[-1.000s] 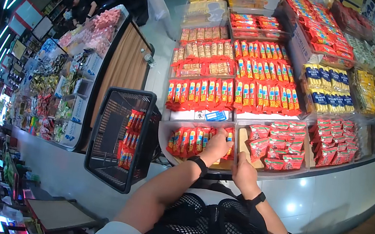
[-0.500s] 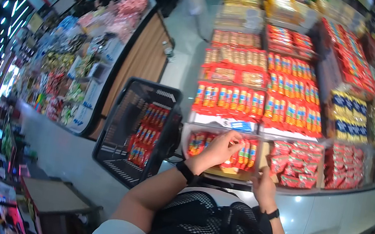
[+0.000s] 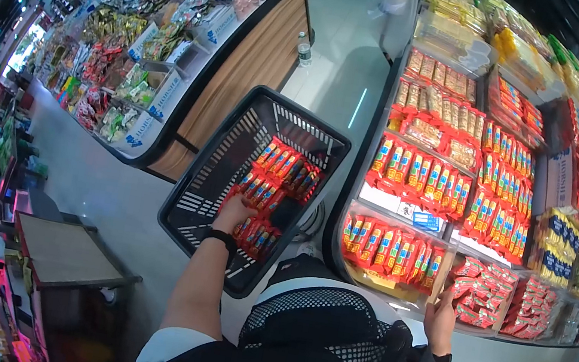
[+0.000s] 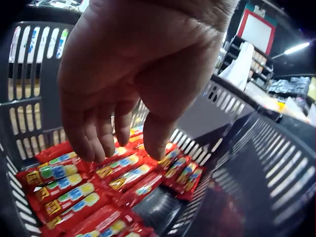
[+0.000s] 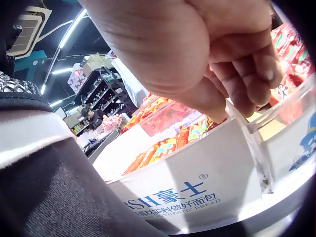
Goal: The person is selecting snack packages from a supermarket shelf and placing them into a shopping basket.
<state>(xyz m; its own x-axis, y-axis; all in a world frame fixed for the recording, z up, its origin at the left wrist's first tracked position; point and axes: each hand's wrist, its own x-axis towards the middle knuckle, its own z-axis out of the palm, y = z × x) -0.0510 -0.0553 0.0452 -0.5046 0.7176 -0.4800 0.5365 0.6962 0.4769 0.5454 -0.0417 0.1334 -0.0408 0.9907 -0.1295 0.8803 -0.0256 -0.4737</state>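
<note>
My left hand (image 3: 235, 215) reaches down into a black shopping basket (image 3: 178, 197), over rows of red snack packets (image 3: 284, 165). In the left wrist view, the left hand (image 4: 133, 59) hangs with loosely bent fingers above the packets (image 4: 128, 173), thumb apart, with nothing visible between them. At the display's front, my right hand (image 3: 440, 322) holds the divider (image 3: 446, 272) between two bins. The right wrist view has this hand (image 5: 197, 54) with bent fingers and thumb on either side of that edge. The left bin contains similar red packets (image 3: 388, 250).
Right of the divider lie smaller red-and-pink packets (image 3: 480, 291). Stacked snack rows (image 3: 419, 175) rise behind the bins. Across the aisle stands another candy counter (image 3: 120, 56) with a wood-panelled side (image 3: 247, 68). A bottle (image 3: 303, 48) is on the floor beside it.
My left hand has left the display bin and moved left into the basket. The head view has turned toward the basket. My right hand stays at the bin divider.
</note>
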